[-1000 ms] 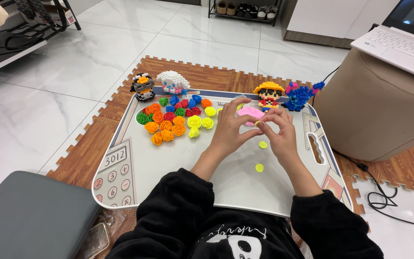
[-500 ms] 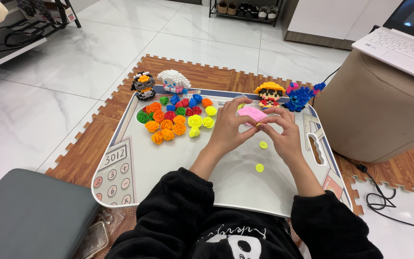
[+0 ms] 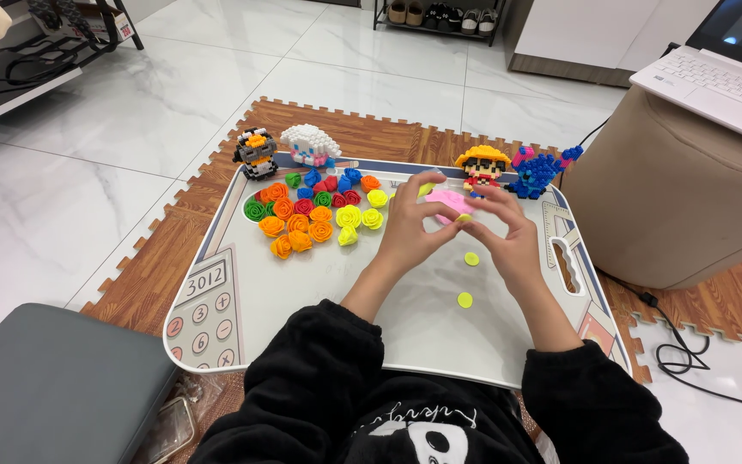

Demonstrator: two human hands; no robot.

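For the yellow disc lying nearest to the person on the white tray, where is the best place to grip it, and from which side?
The yellow disc lies flat and alone on the white tray, so its thin rim is probably the only part to grip. Come from straight above and pinch two opposite edges with fingertips. The right hand is nearest to it. The space around it is bare, so no neighbour blocks the fingers.

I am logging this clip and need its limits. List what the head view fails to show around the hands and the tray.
- Pink piece: mostly covered by the left hand and right hand; its shape and the grip on it are unclear.
- Blue brick figure: too small to make out in detail.
- Laptop: cut off by the right and top edges.
- Grey cushion: cut off by the bottom left edges.
- Lap tray: its near edge is hidden by black sleeves.
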